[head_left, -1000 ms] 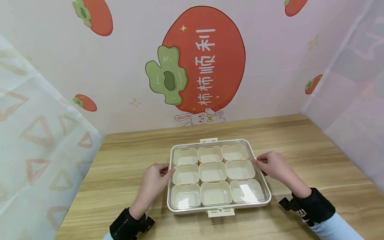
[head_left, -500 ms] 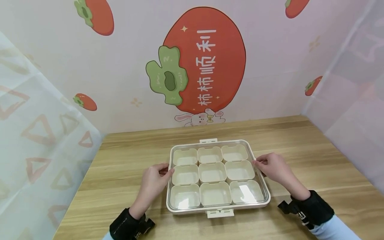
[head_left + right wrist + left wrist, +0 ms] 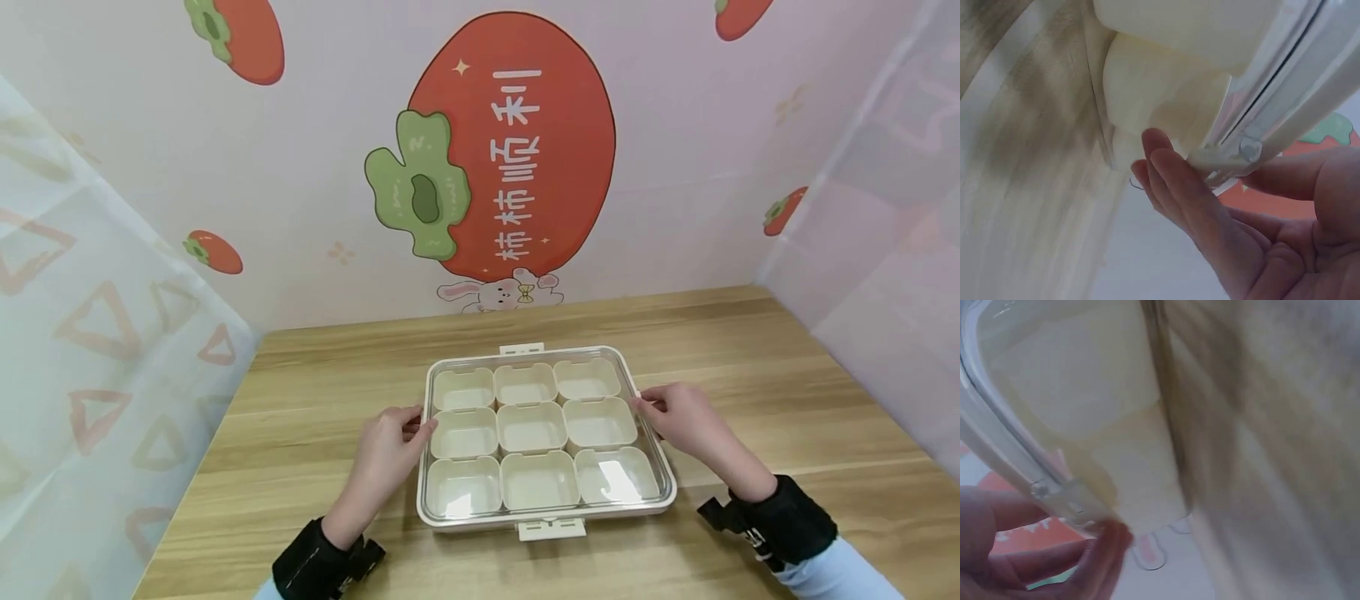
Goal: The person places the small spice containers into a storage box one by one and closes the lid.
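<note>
A rectangular storage box with a see-through lid rests on the wood-grain table. Through the lid show several cream cups in rows, with nothing visible in them. My left hand is at the box's left side, its thumb by the lid rim and its fingertips around a side latch. On the opposite side my right hand pinches the other side latch, thumb above and fingers under it. Both these latches stand out from the wall. The head view hides them behind the hands.
The front latch and the back latch stick outward from the box. A patterned backdrop rises behind the table, with white cloth along the left and more sheeting on the right.
</note>
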The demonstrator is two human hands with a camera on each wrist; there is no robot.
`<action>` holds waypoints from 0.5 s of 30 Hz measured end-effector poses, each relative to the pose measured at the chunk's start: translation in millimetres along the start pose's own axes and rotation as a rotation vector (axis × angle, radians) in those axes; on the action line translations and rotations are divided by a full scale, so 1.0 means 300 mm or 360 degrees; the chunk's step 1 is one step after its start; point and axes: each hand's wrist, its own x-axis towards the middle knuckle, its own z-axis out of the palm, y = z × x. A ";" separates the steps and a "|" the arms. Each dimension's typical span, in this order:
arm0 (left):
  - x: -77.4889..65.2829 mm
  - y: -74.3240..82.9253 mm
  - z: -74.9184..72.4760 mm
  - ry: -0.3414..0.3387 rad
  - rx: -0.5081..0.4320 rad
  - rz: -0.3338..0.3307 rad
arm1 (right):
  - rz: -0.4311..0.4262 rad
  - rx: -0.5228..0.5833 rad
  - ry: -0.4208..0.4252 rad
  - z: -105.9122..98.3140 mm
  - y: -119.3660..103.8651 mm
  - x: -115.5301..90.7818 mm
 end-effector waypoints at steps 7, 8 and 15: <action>-0.057 0.052 -0.011 0.0188 0.0443 0.0381 | -0.0133 -0.0240 0.0104 0.005 -0.002 -0.002; -0.065 0.061 -0.011 0.0205 0.0473 0.0427 | -0.0147 -0.0254 0.0110 0.002 -0.002 -0.002; -0.118 0.115 0.011 0.0226 0.0552 0.0682 | -0.0248 -0.0212 0.0160 -0.025 -0.015 0.018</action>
